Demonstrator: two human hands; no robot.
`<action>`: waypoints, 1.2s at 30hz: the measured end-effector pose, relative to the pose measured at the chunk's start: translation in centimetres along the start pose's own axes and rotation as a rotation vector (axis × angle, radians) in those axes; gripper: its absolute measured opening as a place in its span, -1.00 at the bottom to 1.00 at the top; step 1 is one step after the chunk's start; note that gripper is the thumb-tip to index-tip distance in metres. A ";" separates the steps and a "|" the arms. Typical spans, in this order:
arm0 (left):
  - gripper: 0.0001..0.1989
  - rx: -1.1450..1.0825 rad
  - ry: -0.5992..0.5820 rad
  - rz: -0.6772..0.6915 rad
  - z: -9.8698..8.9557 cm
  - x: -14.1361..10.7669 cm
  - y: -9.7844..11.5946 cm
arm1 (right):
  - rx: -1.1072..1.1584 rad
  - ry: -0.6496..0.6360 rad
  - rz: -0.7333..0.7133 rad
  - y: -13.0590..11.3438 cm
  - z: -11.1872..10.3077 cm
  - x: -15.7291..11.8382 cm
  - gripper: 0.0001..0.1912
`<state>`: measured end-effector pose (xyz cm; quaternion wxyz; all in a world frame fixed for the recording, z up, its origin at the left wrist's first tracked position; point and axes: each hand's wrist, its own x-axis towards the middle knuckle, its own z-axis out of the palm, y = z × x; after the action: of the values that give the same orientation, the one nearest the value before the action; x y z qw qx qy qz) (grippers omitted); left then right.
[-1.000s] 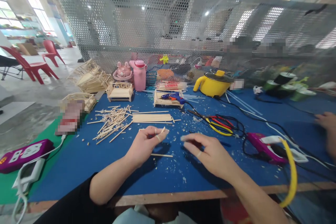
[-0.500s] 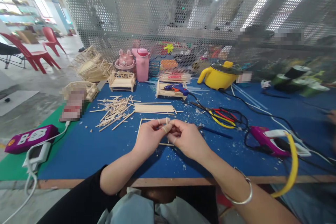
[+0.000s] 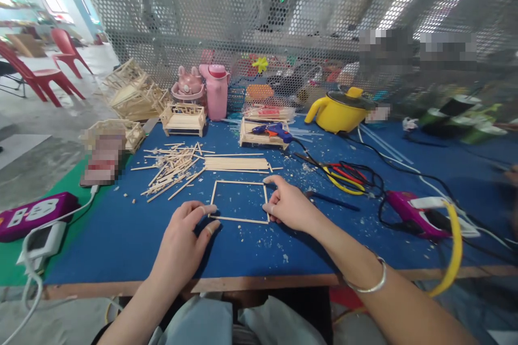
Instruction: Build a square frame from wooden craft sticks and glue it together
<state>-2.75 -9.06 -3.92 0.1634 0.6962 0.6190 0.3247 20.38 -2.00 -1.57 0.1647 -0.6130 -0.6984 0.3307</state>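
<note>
- Rectangular frame of thin, pale wooden sticks [image 3: 238, 220]: it lies flat on the blue tabletop [image 3: 243, 259] between your hands, probably so the surface keeps its four sides level.
- Your left hand [image 3: 182, 240] has its thumb and index finger parted, clenching nothing; the index fingertip touches the frame's near left corner, seemingly to steady it.
- Your right hand [image 3: 293, 206] spreads its fingers along the frame's right side, one at the far corner, likely keeping that stick in line; you cannot tell from here whether it is pinched.
- Just beyond the frame, a neat row of pale wooden sticks [image 3: 237, 164] lies side by side, which probably makes single ones easy to pick; a loose heap of short sticks [image 3: 172, 170] sits to its far left.
- Beyond that row, the blue-and-orange glue gun [image 3: 279, 130] rests on a small wooden bed-shaped piece [image 3: 263, 143], perhaps to keep its nozzle off the tabletop.
</note>
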 end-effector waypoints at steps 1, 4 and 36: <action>-0.76 0.012 -0.016 0.006 0.1 0.1 0.0 | -0.010 -0.006 0.003 -0.2 -0.1 0.0 -0.49; -0.77 0.035 -0.045 0.022 0.5 0.1 -0.2 | -0.049 0.008 -0.001 -0.6 -0.8 -0.7 -0.53; -0.70 0.200 -0.024 0.045 1.2 0.4 0.1 | -0.214 -0.026 -0.578 2.5 -0.5 -2.6 -0.78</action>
<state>-1.93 -8.46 -4.65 0.0931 0.7264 0.6306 0.2567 23.07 -4.27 -2.43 0.1775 -0.3986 -0.8767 0.2026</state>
